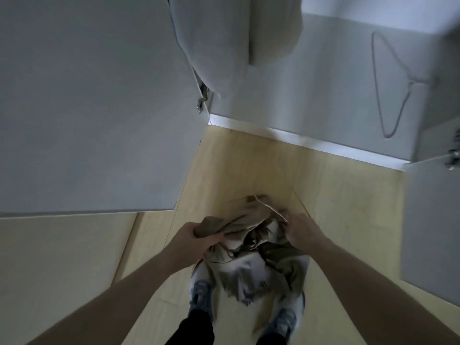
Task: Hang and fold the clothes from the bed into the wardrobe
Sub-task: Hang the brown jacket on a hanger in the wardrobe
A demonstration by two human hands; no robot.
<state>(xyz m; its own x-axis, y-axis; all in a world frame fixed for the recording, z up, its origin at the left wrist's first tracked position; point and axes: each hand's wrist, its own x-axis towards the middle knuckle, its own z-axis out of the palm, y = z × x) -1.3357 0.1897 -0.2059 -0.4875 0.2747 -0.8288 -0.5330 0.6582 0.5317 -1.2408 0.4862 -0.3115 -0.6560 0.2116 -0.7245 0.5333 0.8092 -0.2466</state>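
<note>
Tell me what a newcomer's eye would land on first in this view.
First, the crumpled tan garment low in the centre, gripped by the left hand and the right hand above the person's shoes. Next, the open wardrobe ahead, with a pale garment hanging at the top and an empty wire hanger lying inside to the right. The open wardrobe door fills the left side.

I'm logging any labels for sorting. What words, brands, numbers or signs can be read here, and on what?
None can be read.
Tan garment, held by the left hand and right hand: no legible label.
Shoes: markings too blurred.
Wardrobe door and wire hanger: plain.
</note>
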